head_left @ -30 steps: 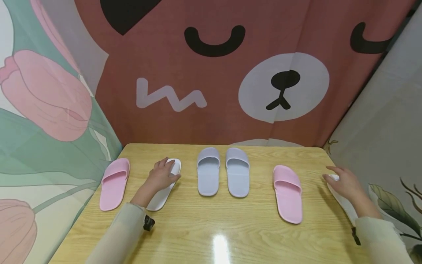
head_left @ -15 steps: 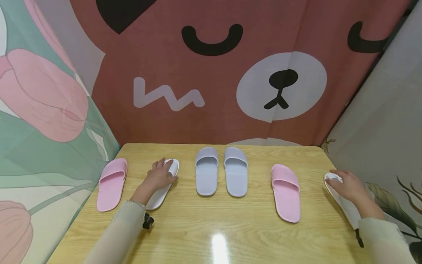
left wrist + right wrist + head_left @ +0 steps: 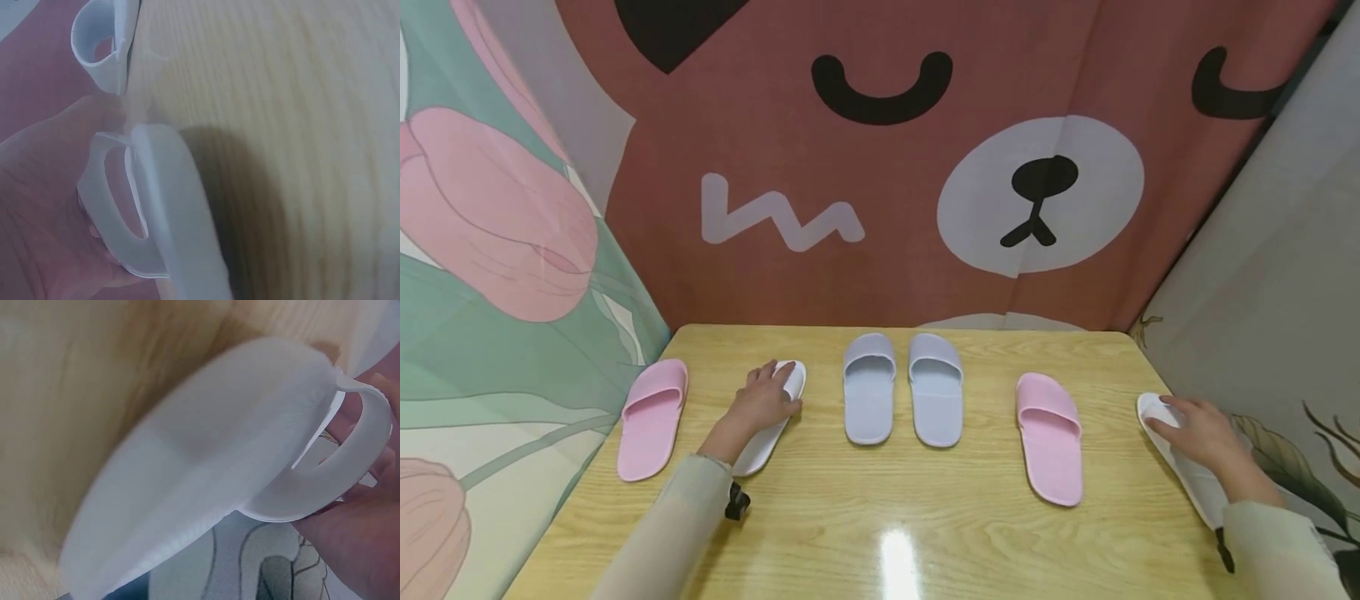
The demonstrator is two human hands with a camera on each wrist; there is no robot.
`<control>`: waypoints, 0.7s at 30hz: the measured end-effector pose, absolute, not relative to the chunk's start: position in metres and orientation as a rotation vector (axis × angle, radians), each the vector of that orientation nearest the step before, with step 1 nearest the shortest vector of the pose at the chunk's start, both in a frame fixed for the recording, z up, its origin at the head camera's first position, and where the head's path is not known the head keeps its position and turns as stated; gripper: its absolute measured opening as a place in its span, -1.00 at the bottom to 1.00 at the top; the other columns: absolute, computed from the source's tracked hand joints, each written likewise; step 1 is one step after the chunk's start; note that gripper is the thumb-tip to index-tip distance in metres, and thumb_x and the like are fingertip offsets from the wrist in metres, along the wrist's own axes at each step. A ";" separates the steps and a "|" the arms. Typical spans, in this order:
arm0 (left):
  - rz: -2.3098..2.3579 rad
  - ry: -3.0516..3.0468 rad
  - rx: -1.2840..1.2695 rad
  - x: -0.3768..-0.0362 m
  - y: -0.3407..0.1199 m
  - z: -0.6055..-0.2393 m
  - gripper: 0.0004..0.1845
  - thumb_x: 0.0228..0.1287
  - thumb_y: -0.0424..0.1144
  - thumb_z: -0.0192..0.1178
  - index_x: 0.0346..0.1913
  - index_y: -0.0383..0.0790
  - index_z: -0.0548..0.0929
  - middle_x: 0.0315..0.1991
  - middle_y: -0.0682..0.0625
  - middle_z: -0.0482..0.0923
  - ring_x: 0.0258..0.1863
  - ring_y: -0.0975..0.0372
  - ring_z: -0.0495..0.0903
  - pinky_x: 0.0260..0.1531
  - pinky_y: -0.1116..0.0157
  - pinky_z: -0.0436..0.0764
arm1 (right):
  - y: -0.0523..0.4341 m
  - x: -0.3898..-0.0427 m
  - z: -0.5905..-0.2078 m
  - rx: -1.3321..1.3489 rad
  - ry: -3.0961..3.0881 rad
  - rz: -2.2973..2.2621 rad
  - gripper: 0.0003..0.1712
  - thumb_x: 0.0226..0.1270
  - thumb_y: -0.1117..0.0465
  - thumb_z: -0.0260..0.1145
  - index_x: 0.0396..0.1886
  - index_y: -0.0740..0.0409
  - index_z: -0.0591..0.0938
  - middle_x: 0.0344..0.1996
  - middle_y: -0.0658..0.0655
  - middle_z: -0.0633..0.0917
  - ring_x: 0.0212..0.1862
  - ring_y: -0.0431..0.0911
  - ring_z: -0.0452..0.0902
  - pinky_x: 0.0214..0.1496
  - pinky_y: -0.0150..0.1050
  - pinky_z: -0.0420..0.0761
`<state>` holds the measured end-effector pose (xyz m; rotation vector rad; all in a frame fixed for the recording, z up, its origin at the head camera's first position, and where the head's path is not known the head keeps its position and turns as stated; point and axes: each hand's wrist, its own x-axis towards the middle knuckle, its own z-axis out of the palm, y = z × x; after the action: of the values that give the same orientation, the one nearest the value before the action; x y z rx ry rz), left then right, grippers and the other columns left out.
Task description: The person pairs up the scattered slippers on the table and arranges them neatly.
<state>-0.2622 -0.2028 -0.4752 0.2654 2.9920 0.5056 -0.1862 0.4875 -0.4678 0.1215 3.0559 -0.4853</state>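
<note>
each hand (image 3: 763, 400) (image 3: 1198, 429) curled over a white slipper (image 3: 771, 429) (image 3: 1187, 475).

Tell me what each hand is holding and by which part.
The left hand grips a white slipper over its strap end; the right hand grips the other white slipper over its strap end too.

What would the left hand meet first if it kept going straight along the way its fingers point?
The left hand lies on a white slipper, fingers pointing up and slightly right toward the table's far edge. That stretch looks bare, so it would probably reach the bear curtain first; depth is uncertain.
</note>
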 end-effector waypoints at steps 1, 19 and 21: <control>0.510 2.991 0.260 -0.262 -0.203 -0.475 -0.14 0.33 0.04 0.24 0.59 -0.15 0.16 0.55 -0.42 0.00 0.46 -0.40 0.04 0.20 -0.44 0.28 | 0.488 -0.186 -0.468 0.124 3.055 -0.483 -0.07 0.51 -0.24 0.12 0.36 0.57 0.27 0.20 0.79 0.17 0.19 0.67 0.10 0.11 0.56 0.24; 0.456 2.972 0.251 -0.263 -0.203 -0.478 -0.14 0.32 0.06 0.20 0.60 -0.09 0.14 0.53 -0.36 0.09 0.40 -0.41 0.14 0.12 -0.42 0.36 | 0.488 -0.186 -0.471 0.072 3.036 -0.350 -0.05 0.51 -0.27 0.06 0.37 0.57 0.25 0.13 0.82 0.23 0.11 0.73 0.16 0.09 0.57 0.27; 0.443 2.973 0.253 -0.263 -0.203 -0.478 -0.14 0.31 0.05 0.21 0.60 -0.09 0.14 0.52 -0.36 0.11 0.39 -0.41 0.14 0.12 -0.41 0.38 | 0.489 -0.187 -0.472 0.075 3.026 -0.330 -0.05 0.52 -0.27 0.05 0.37 0.58 0.25 0.13 0.82 0.23 0.11 0.73 0.17 0.09 0.56 0.28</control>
<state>-0.2632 -0.2030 -0.4781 0.2533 2.9725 0.4433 -0.1870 0.4886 -0.4717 0.0750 3.0258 -0.3297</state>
